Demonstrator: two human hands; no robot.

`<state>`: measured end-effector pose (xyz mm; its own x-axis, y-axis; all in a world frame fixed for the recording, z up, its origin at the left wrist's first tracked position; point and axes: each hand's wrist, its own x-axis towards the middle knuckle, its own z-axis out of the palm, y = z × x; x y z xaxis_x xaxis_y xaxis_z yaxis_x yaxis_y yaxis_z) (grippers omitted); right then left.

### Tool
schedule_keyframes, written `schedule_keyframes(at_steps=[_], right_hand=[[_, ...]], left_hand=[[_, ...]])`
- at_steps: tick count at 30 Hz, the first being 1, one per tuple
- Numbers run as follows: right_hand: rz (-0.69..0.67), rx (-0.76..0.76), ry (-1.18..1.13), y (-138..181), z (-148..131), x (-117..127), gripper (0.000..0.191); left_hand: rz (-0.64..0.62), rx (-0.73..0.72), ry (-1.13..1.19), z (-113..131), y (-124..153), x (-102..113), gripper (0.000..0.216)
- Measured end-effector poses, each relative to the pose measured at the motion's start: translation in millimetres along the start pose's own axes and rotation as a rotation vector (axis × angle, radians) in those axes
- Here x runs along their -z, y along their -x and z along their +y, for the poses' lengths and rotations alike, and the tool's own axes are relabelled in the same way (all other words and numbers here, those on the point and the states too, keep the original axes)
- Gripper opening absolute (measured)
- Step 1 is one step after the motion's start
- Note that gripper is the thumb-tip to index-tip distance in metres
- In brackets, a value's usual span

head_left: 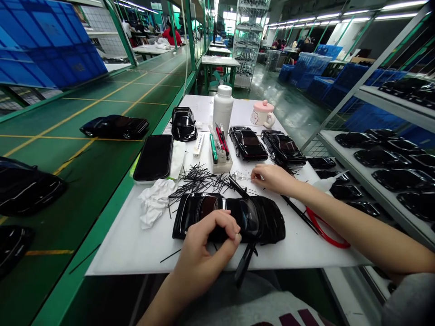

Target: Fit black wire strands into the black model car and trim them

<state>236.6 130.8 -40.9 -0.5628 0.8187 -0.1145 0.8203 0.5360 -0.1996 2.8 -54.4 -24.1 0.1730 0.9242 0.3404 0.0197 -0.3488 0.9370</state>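
Note:
A glossy black model car (270, 219) lies crosswise on the white work surface in front of me, a door swung out on each side. My left hand (207, 246) is over its near side, thumb and fingertips pinched together; what they hold, if anything, is too small to name. Beyond the car, my right hand (273, 179) has its fingers curled closed beside a little heap of clear parts (240, 175). Whether a part is between those fingertips cannot be seen. Many thin black strips (195, 181) are scattered left of the heap.
Behind stand a holder (222, 166) with pens and knives, a white bottle (223, 108), a pink-lidded mug (262, 114) and more black cars (248, 142). At left are a phone (153, 156), crumpled tissue (156, 199) and a green conveyor (112, 163); at right, a car rack (367, 136).

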Motion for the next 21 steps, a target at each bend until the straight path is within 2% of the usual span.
schedule_keyframes(at_steps=[4,7,8,10,13,16,21], right_hand=[[0.061,-0.021,-0.106,12,-13,13,0.014],[0.058,0.024,-0.276,40,-36,32,0.021],[0.042,0.055,-0.38,52,-45,38,0.029],[0.017,0.116,-0.801,75,-63,45,0.034],[-0.078,0.127,-1.17,99,-83,45,0.029],[-0.116,0.104,-1.318,108,-91,40,0.019],[-0.095,0.067,-1.394,109,-94,37,0.01]], left_hand=[[0.036,0.027,0.011,9,-3,-9,0.019],[0.053,0.023,0.0,14,-5,-13,0.02],[0.057,0.015,-0.001,16,-6,-14,0.021],[0.072,-0.006,0.009,18,-7,-16,0.023],[0.084,-0.026,0.04,20,-7,-19,0.026],[0.085,-0.013,0.081,21,-7,-21,0.026],[0.092,0.006,0.106,22,-8,-22,0.027]])
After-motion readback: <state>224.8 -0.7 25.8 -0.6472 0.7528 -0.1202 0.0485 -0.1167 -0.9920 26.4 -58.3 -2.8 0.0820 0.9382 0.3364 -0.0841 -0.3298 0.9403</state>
